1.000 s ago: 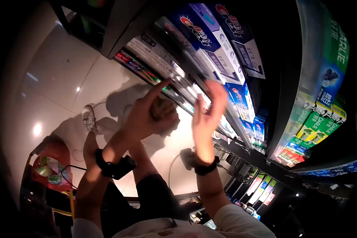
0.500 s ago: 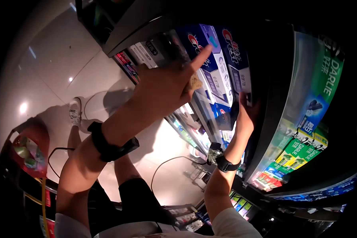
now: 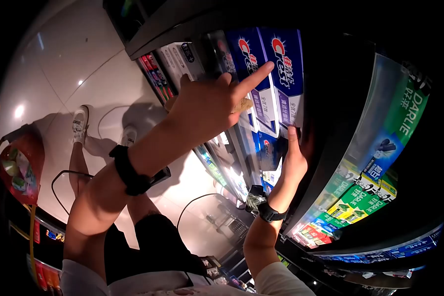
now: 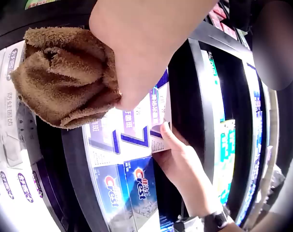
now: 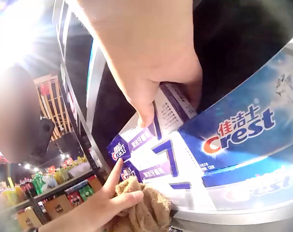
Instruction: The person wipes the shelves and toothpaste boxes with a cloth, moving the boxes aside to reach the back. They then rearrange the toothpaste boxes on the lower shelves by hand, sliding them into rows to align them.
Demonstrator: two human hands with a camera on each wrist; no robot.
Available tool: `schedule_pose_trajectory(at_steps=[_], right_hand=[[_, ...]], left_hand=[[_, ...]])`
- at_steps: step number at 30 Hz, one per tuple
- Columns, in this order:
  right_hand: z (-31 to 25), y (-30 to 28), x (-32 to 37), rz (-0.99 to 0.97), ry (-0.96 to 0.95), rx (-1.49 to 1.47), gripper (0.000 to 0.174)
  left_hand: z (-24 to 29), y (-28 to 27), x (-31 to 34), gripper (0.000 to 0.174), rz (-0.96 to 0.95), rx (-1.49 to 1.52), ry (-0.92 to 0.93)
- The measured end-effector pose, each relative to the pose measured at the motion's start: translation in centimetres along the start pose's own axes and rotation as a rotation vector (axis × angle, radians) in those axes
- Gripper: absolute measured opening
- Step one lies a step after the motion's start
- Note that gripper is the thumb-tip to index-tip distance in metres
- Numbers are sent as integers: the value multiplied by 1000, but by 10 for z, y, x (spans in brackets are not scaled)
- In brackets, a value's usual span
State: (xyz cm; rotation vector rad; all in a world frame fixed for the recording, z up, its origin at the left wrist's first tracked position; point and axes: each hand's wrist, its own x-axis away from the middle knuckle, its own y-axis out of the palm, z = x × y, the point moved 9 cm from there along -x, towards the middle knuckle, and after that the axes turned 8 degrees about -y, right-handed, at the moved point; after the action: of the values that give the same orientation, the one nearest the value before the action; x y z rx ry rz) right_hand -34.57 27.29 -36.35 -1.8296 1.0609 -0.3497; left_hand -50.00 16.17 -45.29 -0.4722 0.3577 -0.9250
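Note:
My left hand (image 3: 202, 108) bunches a brown cloth (image 4: 64, 77) against its palm, with the index finger stretched out onto the Crest toothpaste boxes. Seen from the right wrist, that fingertip lies at the end of a blue-and-white Crest box (image 5: 118, 147). My right hand (image 3: 295, 160) grips the lower end of the outer Crest box (image 3: 286, 64), thumb on its printed white face and the other fingers behind it. A second Crest box (image 3: 246, 59) lies right alongside, partly covered by my left hand.
More Crest boxes (image 4: 141, 186) stand beside the gripped one. White toothpaste boxes (image 4: 13, 96) line the neighbouring shelf. Green Darlie boxes (image 3: 365, 197) sit behind a clear front strip at the right. A red basket (image 3: 32, 182) holding packets stands at the left.
Both hands have risen from in front of the lower shelf to the Crest boxes. The left took the cloth along with its index finger extended; the right has taken hold of the outer box.

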Motion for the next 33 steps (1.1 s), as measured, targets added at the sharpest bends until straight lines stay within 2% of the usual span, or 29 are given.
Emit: schedule_pose_trajectory(at_steps=[3, 8, 11, 12, 13, 15, 17, 19, 22, 23, 24, 25, 26, 27, 29, 30, 31, 33], right_hand=[[5, -1, 2, -10, 40, -63, 58], [10, -1, 7, 0, 66, -152, 60], [9, -2, 10, 29, 63, -87, 61], [13, -1, 11, 28, 99, -117, 68], [14, -1, 12, 32, 103, -111, 68], [4, -2, 13, 22, -26, -20, 78], [0, -3, 12, 22, -35, 2, 83], [11, -5, 15, 37, 98, -25, 83], [17, -7, 18, 79, 42, -54, 83], [21, -10, 18, 38, -43, -121, 70], [29, -17, 24, 92, 82, -232, 62], [38, -23, 33, 148, 205, -344, 53], [38, -30, 22, 98, 11, -169, 44], [48, -33, 28, 47, -14, -309, 58], [74, -41, 55, -26, 203, 82, 67], [75, -29, 62, -194, 228, 59, 75], [71, -15, 64, -266, 87, 137, 72], [80, -6, 73, -471, 309, 248, 77]], left_hand=[[1, 6, 2, 86, 6, -20, -18], [2, 19, 4, 88, -124, -2, -58], [2, 18, 7, 90, -93, 48, -36], [2, 20, 8, 90, -101, 54, -33], [2, 19, 7, 91, -89, 65, -30], [3, 20, 9, 93, -81, 82, -29], [2, 23, 10, 94, -107, 83, -33], [0, 27, 10, 94, -86, 76, -38], [2, 33, 14, 94, -77, 86, -40], [2, 34, 15, 94, -73, 99, -41], [4, 31, 20, 92, 0, 99, -2], [5, 35, 26, 92, -12, 99, 3], [7, 41, 32, 89, -52, 134, 3], [11, 47, 39, 87, -95, 169, 8], [27, 66, 54, 84, -185, 206, 50], [36, 75, 60, 80, -251, 240, 76], [43, 79, 65, 80, -257, 237, 85], [63, 90, 72, 76, -296, 113, 196]])
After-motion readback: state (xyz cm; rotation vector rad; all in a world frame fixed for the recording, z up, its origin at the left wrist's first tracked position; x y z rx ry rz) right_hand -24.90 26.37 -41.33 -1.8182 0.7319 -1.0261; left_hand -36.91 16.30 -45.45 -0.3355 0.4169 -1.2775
